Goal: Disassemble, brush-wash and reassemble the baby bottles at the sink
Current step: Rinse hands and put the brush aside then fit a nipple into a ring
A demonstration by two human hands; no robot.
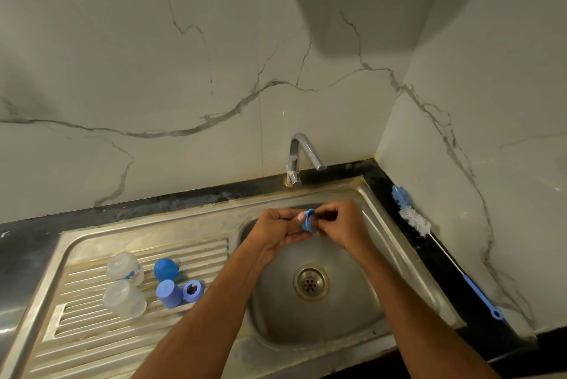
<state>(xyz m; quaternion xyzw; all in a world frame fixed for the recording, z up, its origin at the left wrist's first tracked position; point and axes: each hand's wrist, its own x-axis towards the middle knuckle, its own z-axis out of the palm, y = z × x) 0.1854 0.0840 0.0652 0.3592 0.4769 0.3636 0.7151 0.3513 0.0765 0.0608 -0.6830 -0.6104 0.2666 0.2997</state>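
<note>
Hands together over sink basin (362,295), frame centre — left hand (280,229) and right hand (339,223) both pinching blue collar ring (307,220), likely freeing the teat.

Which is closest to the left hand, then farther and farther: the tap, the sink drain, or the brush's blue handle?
From the left hand:
1. Sink drain, just below, in the basin.
2. Tap, behind, at the wall; nearly as close as the drain.
3. Brush's blue handle, far right on the counter.
</note>
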